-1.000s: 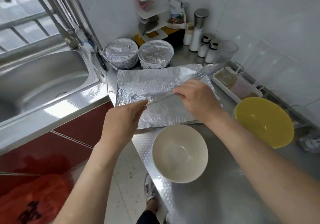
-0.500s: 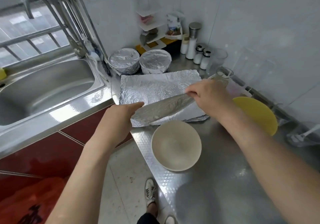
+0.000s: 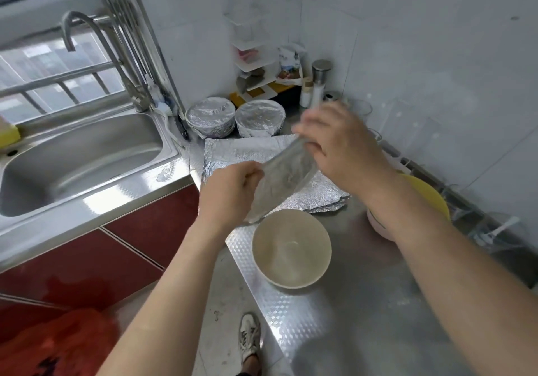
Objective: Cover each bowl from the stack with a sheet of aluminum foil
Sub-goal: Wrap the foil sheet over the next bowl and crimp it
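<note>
The person holds a single sheet of foil (image 3: 281,184) in the air between both hands, above the steel counter (image 3: 364,311). The left hand (image 3: 230,192) pinches the sheet's near corner between thumb and curled fingers, and the right hand (image 3: 340,148) grips the far end with its fingers closed on it (this hand is blurred, so the exact finger placement cannot be made out). The sheet hangs tilted and slack, just above the far rim of an open white bowl (image 3: 291,252), which stands uncovered on the counter. At 12 o'clock from that bowl, under the raised sheet, a pile of flat foil sheets (image 3: 230,154) lies on the counter. Beyond the pile, at about 11 o'clock, two foil-covered bowls (image 3: 210,117) sit side by side near the wall corner. At 2 o'clock from the white bowl, a yellow bowl (image 3: 432,198) rests on top of a pale bowl (image 3: 378,228), both partly hidden by the right forearm. A steel sink (image 3: 75,157) lies at 9 o'clock, with its tap (image 3: 96,34) behind it.
</note>
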`<state>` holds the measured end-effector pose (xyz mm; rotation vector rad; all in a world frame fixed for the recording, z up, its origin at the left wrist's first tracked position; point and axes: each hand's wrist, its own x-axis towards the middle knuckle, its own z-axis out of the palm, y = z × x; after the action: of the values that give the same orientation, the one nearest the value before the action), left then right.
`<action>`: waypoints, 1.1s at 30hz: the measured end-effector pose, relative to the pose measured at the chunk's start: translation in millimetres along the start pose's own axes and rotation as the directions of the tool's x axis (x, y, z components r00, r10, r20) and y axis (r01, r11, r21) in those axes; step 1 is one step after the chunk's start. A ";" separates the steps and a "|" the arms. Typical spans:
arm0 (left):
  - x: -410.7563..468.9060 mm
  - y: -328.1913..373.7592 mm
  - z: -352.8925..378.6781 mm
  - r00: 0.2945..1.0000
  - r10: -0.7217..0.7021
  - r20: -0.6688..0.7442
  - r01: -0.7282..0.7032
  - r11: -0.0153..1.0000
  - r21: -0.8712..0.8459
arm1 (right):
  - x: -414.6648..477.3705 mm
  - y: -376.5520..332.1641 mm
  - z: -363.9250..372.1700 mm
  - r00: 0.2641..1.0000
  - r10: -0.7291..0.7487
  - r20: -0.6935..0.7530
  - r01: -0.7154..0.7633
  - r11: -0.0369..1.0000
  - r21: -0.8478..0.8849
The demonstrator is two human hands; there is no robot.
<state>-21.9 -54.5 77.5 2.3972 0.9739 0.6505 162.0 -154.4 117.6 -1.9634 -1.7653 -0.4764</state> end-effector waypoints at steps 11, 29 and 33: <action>-24.9 -17.7 3.6 0.734 -0.628 0.259 0.352 0.026 -0.935 | -54.4 8.1 27.0 0.511 0.646 0.567 -0.758 0.027 0.652; -84.1 -64.9 62.9 0.510 -0.769 0.385 0.617 0.015 -0.787 | -136.8 21.0 64.0 0.407 0.843 0.352 -0.891 0.282 0.356; -85.9 -53.0 77.5 0.506 -0.797 0.330 0.599 0.050 -0.799 | -129.3 -35.9 47.4 0.674 0.466 0.574 -0.601 0.797 0.059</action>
<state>-58.5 -102.2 -34.7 0.7100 1.3221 0.7143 108.8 -233.7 12.1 -2.4329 -1.2961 0.5288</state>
